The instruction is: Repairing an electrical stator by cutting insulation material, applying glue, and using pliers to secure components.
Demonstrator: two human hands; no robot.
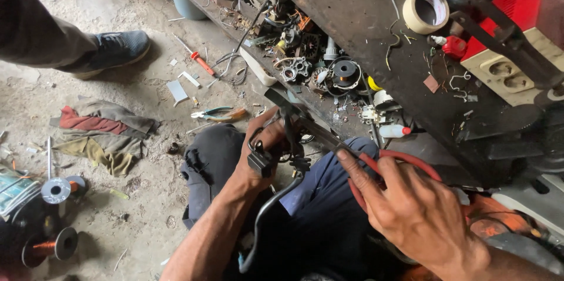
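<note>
In the head view, a small black plastic block with a thick black cable (pixel 262 160) is clamped in the left hand (pixel 258 151), whose fingers are curled shut around it above the lap; the cable is seen hanging down from the block past the forearm. A long dark flat metal tool (pixel 305 122) is held across the lap by the right hand (pixel 405 204), with the fingers closed over its near end and the forefinger laid out along the blade toward the block, which the far end of the tool meets or overlaps beside the left hand. A red rubber hose (pixel 411 160) is looped just behind the right hand. Dark blue trousers (pixel 326 198) are worn on the legs below both hands. A dark workbench (pixel 364 10) is crossed by the upper right of the view, and a roll of beige tape (pixel 424 10), a small red bottle (pixel 453 47) and a red and cream box with round sockets (pixel 517 40) are set on it. Motor parts with copper windings (pixel 343 72) are heaped along its near edge. On the dusty concrete floor (pixel 129 198), crumpled rags (pixel 103 137), pliers with teal handles (pixel 217 114), an orange-handled screwdriver (pixel 200 60) and spools of copper wire (pixel 56 246) are scattered, and another person's grey shoe (pixel 114 49) is seen at the upper left.
</note>
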